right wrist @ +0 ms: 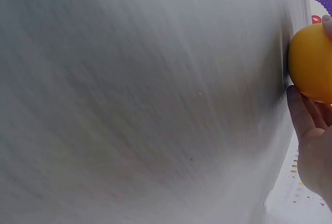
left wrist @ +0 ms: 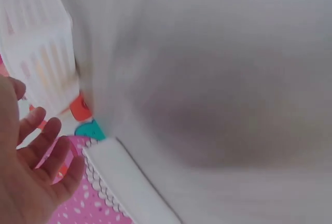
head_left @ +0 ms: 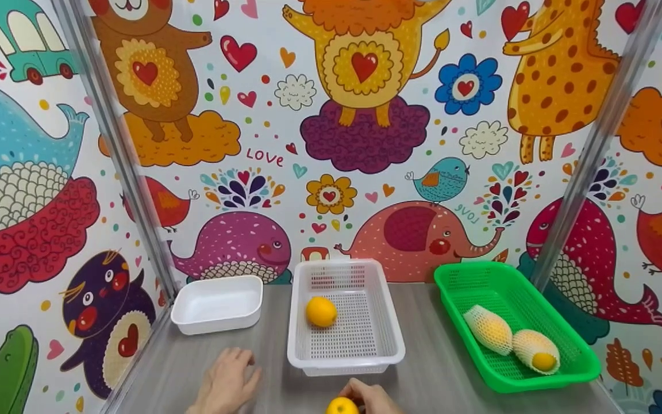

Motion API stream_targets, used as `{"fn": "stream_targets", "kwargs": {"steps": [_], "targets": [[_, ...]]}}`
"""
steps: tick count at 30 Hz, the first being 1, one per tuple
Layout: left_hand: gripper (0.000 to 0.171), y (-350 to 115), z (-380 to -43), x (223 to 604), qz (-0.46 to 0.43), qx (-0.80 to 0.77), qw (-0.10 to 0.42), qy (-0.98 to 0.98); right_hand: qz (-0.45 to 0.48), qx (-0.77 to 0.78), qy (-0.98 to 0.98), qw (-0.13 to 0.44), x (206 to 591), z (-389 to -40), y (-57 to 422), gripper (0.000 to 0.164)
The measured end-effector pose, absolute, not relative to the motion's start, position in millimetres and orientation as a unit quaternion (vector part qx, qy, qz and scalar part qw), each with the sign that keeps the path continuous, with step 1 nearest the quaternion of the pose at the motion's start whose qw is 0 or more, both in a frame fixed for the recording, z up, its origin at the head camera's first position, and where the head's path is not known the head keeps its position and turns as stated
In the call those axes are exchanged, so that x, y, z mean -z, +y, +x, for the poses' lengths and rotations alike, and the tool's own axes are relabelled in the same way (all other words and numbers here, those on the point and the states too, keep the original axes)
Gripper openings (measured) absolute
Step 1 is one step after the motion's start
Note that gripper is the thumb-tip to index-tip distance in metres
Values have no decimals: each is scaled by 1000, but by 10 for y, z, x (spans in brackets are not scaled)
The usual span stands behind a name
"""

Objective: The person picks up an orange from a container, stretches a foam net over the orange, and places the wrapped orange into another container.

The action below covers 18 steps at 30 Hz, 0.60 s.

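Note:
My right hand (head_left: 372, 397) holds an orange (head_left: 342, 406) at the bottom of the head view, in front of the white basket. In the right wrist view, the fingers (right wrist: 303, 112) lie against the underside of the orange (right wrist: 311, 63), close to the tabletop. Left of it, my left hand (head_left: 227, 380) hovers over the table with nothing in it; its fingers (left wrist: 46, 141) are spread and slightly bent in the left wrist view. A second orange (head_left: 321, 312) lies inside the white perforated basket (head_left: 397, 345), toward its left side.
A shallow white tray (head_left: 216, 329) stands at the back left. On the right, a green basket (head_left: 578, 368) contains two yellow fruits in foam nets (head_left: 489, 330). Printed walls (head_left: 268, 126) with metal corner posts (head_left: 587, 144) enclose the grey table (head_left: 423, 356).

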<state>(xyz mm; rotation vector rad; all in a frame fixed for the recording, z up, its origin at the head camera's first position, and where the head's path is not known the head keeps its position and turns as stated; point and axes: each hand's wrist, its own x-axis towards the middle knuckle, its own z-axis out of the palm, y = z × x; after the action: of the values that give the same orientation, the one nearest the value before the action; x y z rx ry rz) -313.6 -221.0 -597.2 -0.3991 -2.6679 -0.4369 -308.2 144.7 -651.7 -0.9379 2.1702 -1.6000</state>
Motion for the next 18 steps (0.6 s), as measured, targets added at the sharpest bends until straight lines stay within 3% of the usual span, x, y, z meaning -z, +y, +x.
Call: {"fn": "stream_targets", "kwargs": {"steps": [4, 12, 18], "targets": [[19, -2321, -3272, 5908, -128, 137, 221, -957, -306, 555, 758, 154, 6508, -3080, 1444, 27], [15, -2459, -3553, 5748, -76, 129, 165, -975, -283, 552, 765, 172, 6480, -3082, 1448, 28], [16, -2570, -3718, 5674, -63, 106, 162, -979, -275, 549, 770, 175, 6469, -3080, 1451, 29]]}}
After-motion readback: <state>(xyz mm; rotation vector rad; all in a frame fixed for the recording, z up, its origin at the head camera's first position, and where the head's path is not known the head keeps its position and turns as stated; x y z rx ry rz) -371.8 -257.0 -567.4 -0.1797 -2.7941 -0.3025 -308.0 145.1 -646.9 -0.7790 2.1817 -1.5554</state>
